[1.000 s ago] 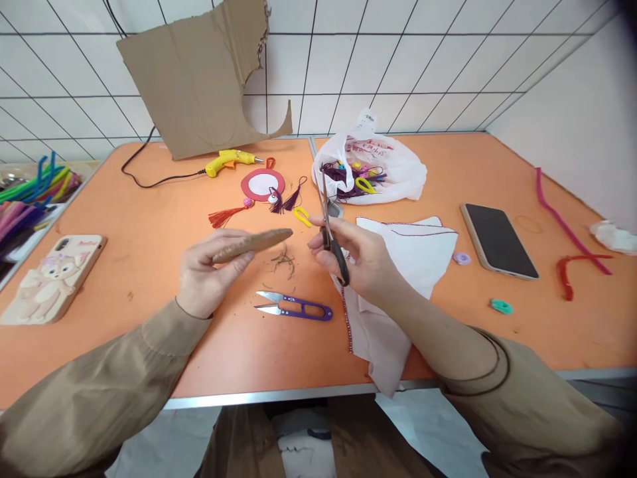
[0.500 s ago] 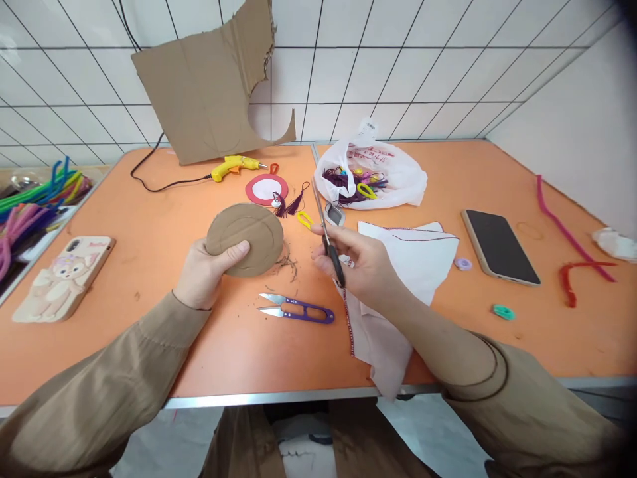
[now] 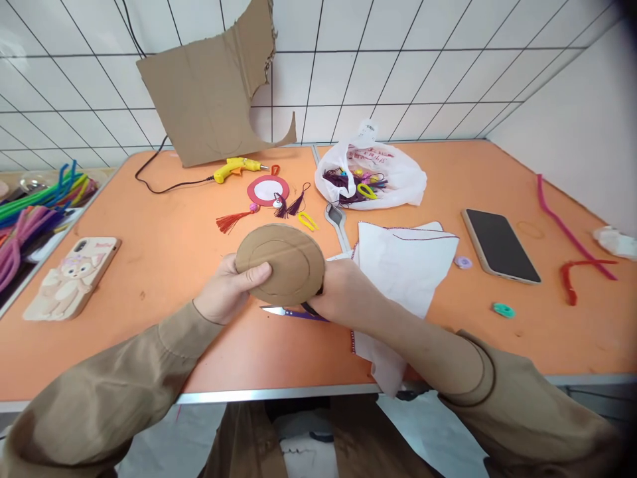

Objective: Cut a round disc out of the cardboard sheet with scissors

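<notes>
We held cardboard disc [image 3: 280, 263] above surface's [image 3: 164, 245] near edge, left hand [image 3: 226, 290] pinching its rim. Right hand [image 3: 343, 295] sat behind disc, grip unclear, scissors hidden. Risk judged: unseen blades nicking left fingers or cutting off the drawn ring.

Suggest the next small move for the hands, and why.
Probably bring the scissors' blades out to the disc's right edge. The left hand pinches the disc upright, a drawn ring showing inside its rim; the right hand sits behind it, scissors mostly hidden.
</notes>
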A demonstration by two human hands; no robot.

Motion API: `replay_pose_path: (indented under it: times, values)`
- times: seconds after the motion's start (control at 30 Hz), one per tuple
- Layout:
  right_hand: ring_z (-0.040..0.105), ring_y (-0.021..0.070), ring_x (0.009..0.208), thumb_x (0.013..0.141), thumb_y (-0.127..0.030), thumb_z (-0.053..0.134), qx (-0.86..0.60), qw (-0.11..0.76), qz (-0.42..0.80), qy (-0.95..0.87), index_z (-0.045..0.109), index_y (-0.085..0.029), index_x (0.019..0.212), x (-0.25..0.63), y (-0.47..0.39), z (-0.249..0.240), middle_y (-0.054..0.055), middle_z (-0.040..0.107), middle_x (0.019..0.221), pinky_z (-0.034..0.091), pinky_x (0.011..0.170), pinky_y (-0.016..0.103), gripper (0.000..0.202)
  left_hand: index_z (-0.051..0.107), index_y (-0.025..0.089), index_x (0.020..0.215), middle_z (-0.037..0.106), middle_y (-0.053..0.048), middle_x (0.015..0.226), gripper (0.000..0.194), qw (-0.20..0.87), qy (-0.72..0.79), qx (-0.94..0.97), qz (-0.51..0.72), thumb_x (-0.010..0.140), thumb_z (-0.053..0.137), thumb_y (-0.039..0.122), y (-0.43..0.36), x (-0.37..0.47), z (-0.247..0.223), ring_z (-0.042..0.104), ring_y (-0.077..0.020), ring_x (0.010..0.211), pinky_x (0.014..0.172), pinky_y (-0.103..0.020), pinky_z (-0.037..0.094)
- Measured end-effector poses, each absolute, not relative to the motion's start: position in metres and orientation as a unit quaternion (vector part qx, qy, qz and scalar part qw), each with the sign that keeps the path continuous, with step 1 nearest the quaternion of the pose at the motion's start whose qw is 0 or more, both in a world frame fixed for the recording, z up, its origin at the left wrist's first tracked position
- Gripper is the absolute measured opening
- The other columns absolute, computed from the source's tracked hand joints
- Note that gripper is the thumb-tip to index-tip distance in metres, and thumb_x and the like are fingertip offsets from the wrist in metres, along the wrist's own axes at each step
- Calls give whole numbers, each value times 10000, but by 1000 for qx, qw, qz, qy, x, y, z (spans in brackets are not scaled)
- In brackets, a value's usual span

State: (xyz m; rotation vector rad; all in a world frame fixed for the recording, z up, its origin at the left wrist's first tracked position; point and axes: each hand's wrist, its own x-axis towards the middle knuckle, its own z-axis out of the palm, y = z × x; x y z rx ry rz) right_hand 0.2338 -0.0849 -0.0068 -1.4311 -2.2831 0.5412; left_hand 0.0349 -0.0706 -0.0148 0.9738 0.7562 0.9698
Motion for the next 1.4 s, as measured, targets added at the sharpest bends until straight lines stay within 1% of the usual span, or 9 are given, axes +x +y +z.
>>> replay_pose_path:
  times: [0.23, 0.43, 0.5, 0.7, 0.9, 1.0, 1.13, 1.27, 1.4]
  values:
    - [626, 158, 637, 659, -128, 596, -436, 293, 520, -674, 604, -186, 745, 239, -78, -5, -10, 697, 680, 467, 555, 242, 104, 764, 147, 946, 767, -140, 992, 386, 681, 358, 413, 486, 652, 845, 384, -73, 40, -12, 706, -345, 971, 825, -448, 583]
    - [445, 80, 493, 617, -150, 693, -372, 257, 659, -601, 555, -172, 657, 237, -75, -7, -64, 544, 529, 357, 453, 208, 145, 765, 151, 927, 772, -133, 970, 327, 681, 350, 440, 469, 704, 806, 385, -73, 36, -14, 716, -327, 935, 774, -410, 593]
    - [451, 76, 497, 617, -158, 702, -335, 233, 688, -600, 542, -171, 662, 237, -73, -6, -66, 538, 537, 366, 458, 205, 166, 762, 149, 928, 773, -132, 962, 320, 691, 340, 442, 460, 710, 802, 379, -74, 35, -14, 719, -327, 925, 771, -412, 596]
    - [579, 99, 506, 681, -328, 723, -279, 174, 734, -594, 607, -132, 706, 244, -68, -5, -1, 629, 638, 455, 484, 225, 229, 751, 134, 958, 770, -156, 924, 356, 751, 297, 415, 419, 730, 781, 405, -76, 35, -8, 732, -348, 867, 686, -423, 612]
    - [589, 97, 512, 691, -648, 728, -310, 329, 706, -545, 614, -125, 747, 249, -64, -13, 33, 657, 676, 446, 478, 215, 538, 738, 139, 954, 771, -105, 982, 325, 705, 353, 323, 523, 683, 824, 297, -69, 38, -6, 720, -270, 940, 761, -310, 605]
    - [618, 120, 562, 686, -634, 745, -319, 388, 704, -502, 628, -134, 864, 249, -61, -17, 35, 676, 717, 495, 556, 249, 544, 717, 139, 1006, 752, -111, 1084, 337, 690, 374, 297, 544, 712, 801, 280, -64, 39, -7, 686, -286, 1056, 840, -332, 593]
    - [662, 166, 638, 696, -633, 735, -319, 413, 715, -465, 616, -148, 978, 249, -60, -21, 54, 705, 768, 518, 632, 296, 574, 705, 151, 1018, 743, -104, 1124, 321, 684, 390, 276, 551, 726, 787, 260, -61, 39, -10, 663, -301, 1113, 870, -359, 595]
    - [663, 177, 644, 710, -627, 723, -326, 417, 707, -469, 618, -143, 977, 248, -62, -21, 65, 713, 787, 509, 630, 306, 562, 694, 138, 1028, 745, -111, 1115, 307, 698, 389, 267, 538, 751, 765, 249, -61, 39, -12, 676, -288, 1093, 814, -324, 614]
    - [664, 176, 635, 696, -627, 736, -330, 415, 706, -470, 620, -152, 961, 247, -63, -21, 51, 711, 768, 511, 635, 304, 557, 689, 149, 1060, 755, -109, 1071, 320, 708, 391, 271, 522, 776, 740, 288, -60, 38, -13, 701, -293, 1030, 629, -276, 622]
